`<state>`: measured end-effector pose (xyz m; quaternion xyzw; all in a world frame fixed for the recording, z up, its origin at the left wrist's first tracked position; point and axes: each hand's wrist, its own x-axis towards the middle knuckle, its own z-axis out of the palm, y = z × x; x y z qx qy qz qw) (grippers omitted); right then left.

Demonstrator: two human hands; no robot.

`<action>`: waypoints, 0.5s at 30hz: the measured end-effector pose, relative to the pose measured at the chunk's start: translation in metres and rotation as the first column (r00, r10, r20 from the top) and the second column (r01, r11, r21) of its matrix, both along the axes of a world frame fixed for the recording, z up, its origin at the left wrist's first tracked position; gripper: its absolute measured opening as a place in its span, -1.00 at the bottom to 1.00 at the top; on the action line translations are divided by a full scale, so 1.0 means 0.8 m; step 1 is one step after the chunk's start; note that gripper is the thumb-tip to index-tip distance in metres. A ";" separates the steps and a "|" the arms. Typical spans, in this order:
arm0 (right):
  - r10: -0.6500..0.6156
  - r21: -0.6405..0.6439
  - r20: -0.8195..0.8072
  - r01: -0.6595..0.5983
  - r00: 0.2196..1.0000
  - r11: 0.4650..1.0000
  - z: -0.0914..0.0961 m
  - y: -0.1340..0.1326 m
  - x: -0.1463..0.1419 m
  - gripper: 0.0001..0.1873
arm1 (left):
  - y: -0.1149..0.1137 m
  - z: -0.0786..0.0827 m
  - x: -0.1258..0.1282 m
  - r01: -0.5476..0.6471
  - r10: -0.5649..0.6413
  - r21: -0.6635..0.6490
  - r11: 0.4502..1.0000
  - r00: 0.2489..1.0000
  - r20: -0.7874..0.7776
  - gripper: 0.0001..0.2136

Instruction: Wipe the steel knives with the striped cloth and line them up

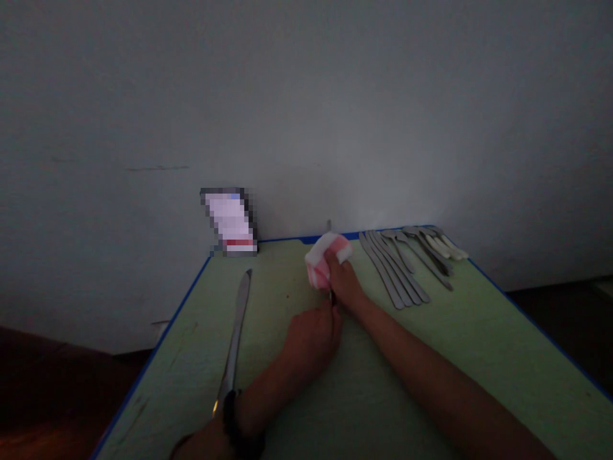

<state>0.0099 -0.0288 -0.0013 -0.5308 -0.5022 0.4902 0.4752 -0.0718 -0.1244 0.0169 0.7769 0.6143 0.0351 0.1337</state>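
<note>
My left hand [313, 338] is closed around one end of a piece of metal cutlery, which looks like a table knife [329, 225]. Its narrow far end sticks out beyond a pink and white cloth [330, 246]; most of its length is hidden. My right hand [343, 281] grips the cloth, wrapped about the knife just ahead of my left fist. Left of my hands, another table knife [239, 319] lies lengthwise on the table, its near end close to my left wrist. Several table knives [390, 271] lie side by side to the right of my right hand.
Spoons [402, 252] and white-handled cutlery [443, 246] lie at the table's back right. A blurred phone [232, 220] leans against the wall [306, 115] at the back left. The light green table [454, 345] has a blue edge and meets the wall.
</note>
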 end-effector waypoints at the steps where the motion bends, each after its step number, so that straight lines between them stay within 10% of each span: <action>1: 0.035 0.028 0.044 -0.036 0.998 0.999 0.001 -0.016 0.001 -0.60 | 0.002 -0.001 -0.001 0.002 -0.002 0.001 1.000 1.000 0.013 -0.65; 6: 0.041 -0.019 0.061 -0.040 0.997 0.999 0.006 -0.055 0.014 -0.59 | -0.004 -0.006 0.003 0.039 -0.039 0.006 0.999 0.999 -0.032 -0.62; 15: -0.023 -0.155 -0.098 0.007 0.995 0.988 -0.003 0.014 0.002 -0.57 | -0.022 -0.002 0.027 0.151 -0.139 0.057 0.987 0.975 -0.171 -0.64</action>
